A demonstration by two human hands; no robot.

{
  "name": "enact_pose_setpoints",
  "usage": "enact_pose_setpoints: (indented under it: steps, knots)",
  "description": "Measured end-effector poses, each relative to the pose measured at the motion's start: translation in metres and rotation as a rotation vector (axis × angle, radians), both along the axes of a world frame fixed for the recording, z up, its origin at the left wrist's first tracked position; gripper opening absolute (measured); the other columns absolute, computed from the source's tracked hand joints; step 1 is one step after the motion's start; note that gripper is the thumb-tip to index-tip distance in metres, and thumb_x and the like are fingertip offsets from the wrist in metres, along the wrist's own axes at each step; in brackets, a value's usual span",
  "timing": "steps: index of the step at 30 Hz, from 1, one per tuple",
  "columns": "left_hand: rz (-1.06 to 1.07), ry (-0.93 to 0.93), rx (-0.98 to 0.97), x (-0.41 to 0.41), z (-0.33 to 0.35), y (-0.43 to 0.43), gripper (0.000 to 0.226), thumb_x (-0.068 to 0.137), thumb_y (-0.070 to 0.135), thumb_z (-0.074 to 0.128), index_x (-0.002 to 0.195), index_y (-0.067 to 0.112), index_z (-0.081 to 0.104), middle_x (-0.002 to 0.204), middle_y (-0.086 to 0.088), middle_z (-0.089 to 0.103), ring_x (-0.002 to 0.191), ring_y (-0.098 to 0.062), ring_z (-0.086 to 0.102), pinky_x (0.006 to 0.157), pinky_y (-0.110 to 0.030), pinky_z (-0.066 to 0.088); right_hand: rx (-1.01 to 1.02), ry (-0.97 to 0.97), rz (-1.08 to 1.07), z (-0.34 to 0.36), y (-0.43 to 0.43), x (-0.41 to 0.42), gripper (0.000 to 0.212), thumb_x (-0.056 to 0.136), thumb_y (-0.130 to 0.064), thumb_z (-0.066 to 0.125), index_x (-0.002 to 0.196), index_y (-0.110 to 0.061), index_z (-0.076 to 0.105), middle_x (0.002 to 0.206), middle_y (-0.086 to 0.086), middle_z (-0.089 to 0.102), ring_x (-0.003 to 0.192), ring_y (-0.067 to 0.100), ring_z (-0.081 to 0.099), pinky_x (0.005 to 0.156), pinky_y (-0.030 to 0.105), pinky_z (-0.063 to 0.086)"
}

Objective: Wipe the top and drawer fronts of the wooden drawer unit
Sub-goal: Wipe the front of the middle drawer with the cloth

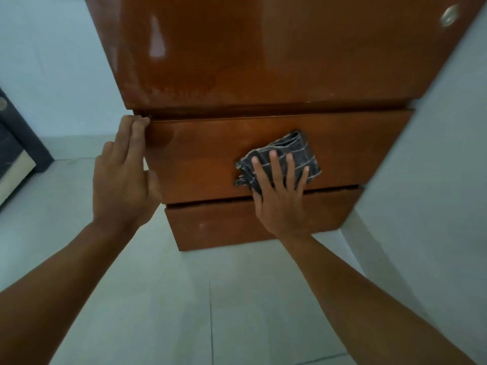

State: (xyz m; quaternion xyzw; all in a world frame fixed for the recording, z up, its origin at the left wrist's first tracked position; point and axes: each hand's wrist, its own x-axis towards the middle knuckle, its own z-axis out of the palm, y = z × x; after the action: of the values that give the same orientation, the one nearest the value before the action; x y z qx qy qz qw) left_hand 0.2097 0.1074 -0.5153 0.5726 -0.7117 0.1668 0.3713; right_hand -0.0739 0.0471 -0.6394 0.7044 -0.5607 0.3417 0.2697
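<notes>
**Folded cloth pressed to the upper drawer front**

You look down the wooden drawer unit (263,61), which stands on pale floor tiles (184,299), its right side against a light wall (434,154). Its glossy top fills the upper part of the view, and pale smears show near its front edge. Below the top you see two drawers. The upper drawer front (200,159) and the lower drawer front (218,227) are both pushed in, so what they hold is hidden.

Your right hand (279,198) lies flat, fingers straight and spread, pressing a folded cloth (295,148) against the right half of the upper drawer front. The cloth is dark grey with thin pale lines. Its lower edge sits just above the gap between the drawers.

Your left hand (123,177) is opened out with its fingers straight and together. It rests along the left edge of the upper drawer front, fingertips at the top left corner, and it holds nothing.

A small round metal piece (449,15) is at the far right corner of the top. A dark object (15,143) stands on the floor at the left. It is too cropped to identify.
</notes>
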Motion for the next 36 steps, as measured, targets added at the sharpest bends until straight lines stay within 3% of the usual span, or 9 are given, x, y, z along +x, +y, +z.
enact_pose_setpoints:
  steps: [4,8,16,19,22,25,28,31,36]
  knots:
    - [0.044,0.002,0.011,-0.004,-0.005,-0.005,0.070,0.088,0.021,0.038,0.156,0.011,0.027,0.162,-0.012,0.031,0.105,-0.039,0.050,0.084,-0.049,0.046,0.047,-0.057,-0.159,0.005,-0.005,-0.071,0.069,0.102,-0.057,0.033,0.162,-0.034,0.008,0.171,0.003,-0.006,0.156,0.042,0.002,0.117,0.073,0.012]
    - [0.156,-0.034,0.013,-0.008,-0.010,-0.005,0.068,0.092,0.031,0.035,0.158,0.015,0.025,0.165,-0.006,0.028,0.117,-0.043,0.046,0.094,-0.052,0.040,0.075,-0.382,-0.290,0.014,-0.003,-0.127,0.068,0.106,-0.052,0.037,0.162,-0.031,0.005,0.170,0.014,0.005,0.153,0.048,0.011,0.119,0.066,0.021]
    - [0.204,-0.031,0.077,-0.015,-0.003,0.003,0.063,0.102,0.041,0.029,0.160,0.018,0.023,0.165,-0.006,0.028,0.148,-0.035,0.028,0.112,-0.061,0.025,0.041,-0.683,-0.120,0.035,0.020,-0.098,0.062,0.103,-0.021,0.039,0.162,-0.022,0.020,0.170,0.010,0.013,0.146,0.040,0.031,0.118,0.046,0.031]
    - [0.212,-0.053,0.125,-0.017,-0.006,0.011,0.064,0.105,0.043,0.025,0.163,0.019,0.017,0.170,-0.004,0.019,0.154,-0.035,0.019,0.115,-0.066,0.019,0.008,-0.593,0.056,0.039,0.041,-0.029,0.064,0.100,-0.015,0.040,0.161,-0.022,0.024,0.169,0.009,0.020,0.144,0.039,0.033,0.120,0.034,0.027]
    - [0.227,-0.112,0.159,-0.010,-0.009,0.013,0.063,0.106,0.046,0.020,0.164,0.024,0.009,0.172,0.002,0.007,0.157,-0.030,0.006,0.118,-0.068,0.010,0.017,-0.346,0.277,0.033,0.053,0.052,0.060,0.099,-0.016,0.049,0.156,-0.025,0.034,0.165,0.010,0.029,0.142,0.043,0.037,0.113,0.052,0.041]
    - [0.212,-0.149,0.156,0.001,-0.012,0.010,0.062,0.107,0.048,0.016,0.164,0.027,0.006,0.172,0.006,0.003,0.158,-0.028,0.001,0.119,-0.068,0.006,0.010,-0.121,0.375,0.027,0.051,0.117,0.046,0.108,-0.031,0.038,0.153,-0.034,0.034,0.162,0.004,0.037,0.142,0.039,0.041,0.108,0.053,0.043]
    - [0.200,-0.138,0.120,0.004,-0.017,0.009,0.062,0.107,0.050,0.016,0.164,0.028,0.006,0.171,0.007,0.004,0.158,-0.029,0.003,0.119,-0.070,0.006,0.060,-0.042,0.302,0.016,0.040,0.158,0.058,0.105,-0.048,0.038,0.159,-0.036,0.019,0.165,-0.001,0.027,0.152,0.035,0.027,0.120,0.059,0.025]
    - [0.214,-0.124,0.117,0.005,-0.017,0.006,0.063,0.106,0.052,0.014,0.164,0.029,0.006,0.171,0.008,0.003,0.158,-0.029,0.004,0.118,-0.071,0.007,0.052,0.029,0.250,0.005,0.027,0.160,0.077,0.099,-0.050,0.046,0.161,-0.036,0.003,0.169,-0.002,0.011,0.157,0.033,0.006,0.124,0.061,0.007]
    - [0.244,-0.075,0.133,0.000,-0.010,0.000,0.068,0.104,0.058,0.018,0.164,0.028,0.008,0.171,0.002,0.011,0.155,-0.031,0.015,0.119,-0.070,0.008,0.065,0.133,0.170,0.012,0.008,0.101,0.081,0.094,-0.047,0.057,0.160,-0.042,0.010,0.171,-0.004,-0.001,0.157,0.032,-0.007,0.120,0.067,-0.004]
